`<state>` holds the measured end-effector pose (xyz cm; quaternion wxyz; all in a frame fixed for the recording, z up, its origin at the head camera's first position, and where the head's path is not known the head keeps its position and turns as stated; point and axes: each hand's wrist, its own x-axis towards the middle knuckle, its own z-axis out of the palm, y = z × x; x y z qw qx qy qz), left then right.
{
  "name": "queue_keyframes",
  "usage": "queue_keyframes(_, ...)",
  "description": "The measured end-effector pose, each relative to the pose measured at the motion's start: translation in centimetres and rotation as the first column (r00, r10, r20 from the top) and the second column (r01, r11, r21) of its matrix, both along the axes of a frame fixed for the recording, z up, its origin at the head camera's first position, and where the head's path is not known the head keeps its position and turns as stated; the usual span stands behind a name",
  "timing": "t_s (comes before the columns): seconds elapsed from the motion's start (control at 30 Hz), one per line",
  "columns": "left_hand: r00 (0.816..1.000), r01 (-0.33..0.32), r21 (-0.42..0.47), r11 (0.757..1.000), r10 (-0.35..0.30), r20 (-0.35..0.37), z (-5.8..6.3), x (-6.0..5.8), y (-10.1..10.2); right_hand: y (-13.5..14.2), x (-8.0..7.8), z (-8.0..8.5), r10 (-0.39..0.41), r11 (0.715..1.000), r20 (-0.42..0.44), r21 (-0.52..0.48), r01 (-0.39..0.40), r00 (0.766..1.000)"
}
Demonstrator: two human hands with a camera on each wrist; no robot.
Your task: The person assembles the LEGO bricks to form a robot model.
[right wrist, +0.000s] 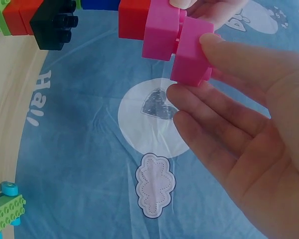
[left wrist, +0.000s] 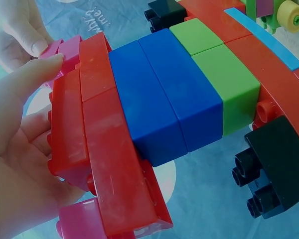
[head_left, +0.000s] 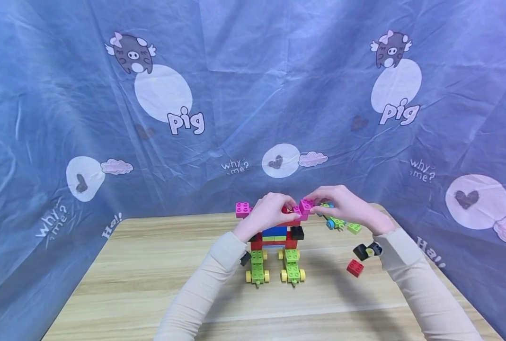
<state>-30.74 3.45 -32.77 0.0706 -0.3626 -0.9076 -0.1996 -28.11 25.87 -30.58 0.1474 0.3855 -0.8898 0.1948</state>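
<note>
A brick figure stands upright, with blue bricks [left wrist: 164,94] at its middle, red bricks [left wrist: 117,159] above and two light green wheeled bases [head_left: 257,272] as feet. Its top right end carries a pink brick [right wrist: 160,32], which my left hand [head_left: 271,208] grips between thumb and fingers. Just beside it, my right hand [head_left: 342,203] pinches another pink brick [right wrist: 192,52], offset against the first and touching it. A further pink brick [head_left: 242,209] juts out at the figure's top left. Black bricks [head_left: 297,232] stick out from its sides.
On the table's right lie a red brick [head_left: 355,268], black pieces [head_left: 361,252] partly behind the right wrist, and a light green brick [head_left: 354,228]. A green piece with blue wheels [head_left: 332,223] stands farther back. A patterned blue cloth [head_left: 244,94] hangs behind the table.
</note>
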Motion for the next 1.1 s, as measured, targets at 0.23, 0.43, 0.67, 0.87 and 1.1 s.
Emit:
queue_keyframes(0.23,1.0,0.003,0.0,1.0,-0.003,-0.013,-0.19,-0.12,-0.03,0.04,-0.15,-0.13,-0.001,1.0,0.003,0.003,0.001,1.0)
queue_keyframes(0.43,0.999,0.012,0.006,1.0,-0.011,-0.033,-0.32,-0.23,-0.12,0.27,-0.29,-0.37,0.0,1.0,0.015,-0.005,0.0,1.0)
queue_keyframes(0.67,0.999,0.021,0.018,1.0,-0.02,-0.031,-0.31,-0.26,-0.2,0.21,-0.32,-0.26,0.003,1.0,0.015,0.0,-0.003,1.0)
queue_keyframes(0.87,1.0,0.019,0.017,1.0,-0.018,-0.026,-0.14,-0.26,-0.2,0.06,-0.39,0.0,0.011,1.0,0.013,0.011,-0.011,1.0)
queue_keyframes(1.1,0.999,0.018,0.015,1.0,-0.018,-0.029,-0.03,-0.13,-0.21,-0.11,-0.41,0.33,0.036,0.999,0.006,0.027,-0.036,0.999)
